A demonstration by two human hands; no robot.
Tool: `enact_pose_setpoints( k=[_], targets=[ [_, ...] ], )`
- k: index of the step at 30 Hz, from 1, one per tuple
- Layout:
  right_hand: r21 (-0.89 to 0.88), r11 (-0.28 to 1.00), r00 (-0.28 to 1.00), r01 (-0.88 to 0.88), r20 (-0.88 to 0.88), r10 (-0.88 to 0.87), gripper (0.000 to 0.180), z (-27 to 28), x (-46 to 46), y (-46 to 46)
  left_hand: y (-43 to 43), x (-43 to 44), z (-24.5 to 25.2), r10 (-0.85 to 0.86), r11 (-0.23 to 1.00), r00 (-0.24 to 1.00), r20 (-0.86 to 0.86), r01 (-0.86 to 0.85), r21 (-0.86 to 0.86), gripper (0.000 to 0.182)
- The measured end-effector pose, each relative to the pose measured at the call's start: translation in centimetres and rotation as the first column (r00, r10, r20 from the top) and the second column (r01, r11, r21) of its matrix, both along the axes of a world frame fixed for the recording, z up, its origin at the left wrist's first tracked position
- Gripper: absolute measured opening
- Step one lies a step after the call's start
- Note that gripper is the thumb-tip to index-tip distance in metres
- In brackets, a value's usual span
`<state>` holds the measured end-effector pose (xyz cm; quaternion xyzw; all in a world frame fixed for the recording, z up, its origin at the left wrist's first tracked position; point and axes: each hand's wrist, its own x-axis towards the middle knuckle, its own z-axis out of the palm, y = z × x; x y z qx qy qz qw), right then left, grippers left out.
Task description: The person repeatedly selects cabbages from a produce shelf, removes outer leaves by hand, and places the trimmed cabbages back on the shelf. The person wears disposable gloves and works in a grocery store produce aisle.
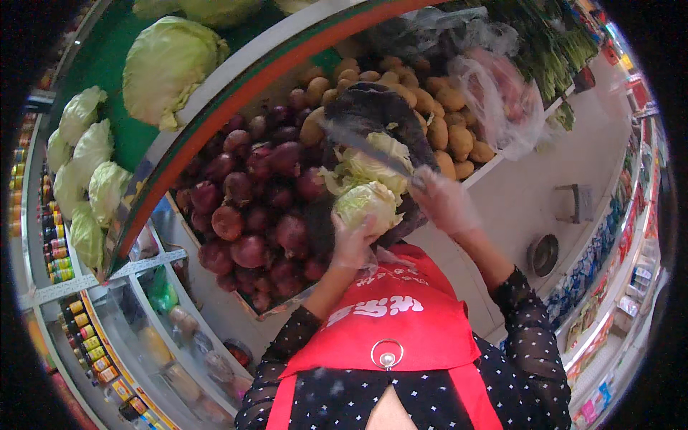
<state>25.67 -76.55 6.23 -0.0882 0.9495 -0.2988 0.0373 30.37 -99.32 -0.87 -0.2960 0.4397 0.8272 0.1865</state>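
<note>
My left hand (352, 242), in a thin clear plastic glove, grips a pale green cabbage head (368, 207) from its near left side. My right hand (442, 203) is closed around the handle of a knife (371, 149). The blade, somewhat blurred, points to the upper left and passes above loose cabbage leaves (376, 164). These leaves lie just beyond the cabbage head, on a dark cloth or bag (357, 107) spread over the produce. The blade's contact with the leaves cannot be made out.
Red onions (258, 209) are heaped to the left and potatoes (457, 137) to the right. Several cabbages (169, 70) stand on a green shelf behind an orange-edged rim (236, 102). A plastic bag (500, 102), leafy greens (553, 48), a stool (575, 203) and a round basin (544, 255) are at the right.
</note>
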Motion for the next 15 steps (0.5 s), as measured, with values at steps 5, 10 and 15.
enact_pose_setpoints(
  k=[5,10,15],
  targets=[
    [0.265,0.962,0.979,0.072,-0.201,-0.018,0.029,-2.6,-7.6,-1.2,-1.4,0.8,-0.6,-0.005,0.998,0.999,-0.050,0.008,0.058,0.086],
    [0.116,0.993,0.956,-0.036,-0.286,0.068,0.038,-0.3,-5.8,-2.5,-3.0,2.0,-2.0,-0.011,0.991,0.992,-0.125,0.028,0.134,0.092],
    [-0.418,0.891,0.976,-0.175,0.045,0.213,0.069,1.1,0.4,-6.1,-4.3,3.2,1.2,-0.221,0.945,0.893,-0.392,0.097,-0.312,0.098]
  ],
)
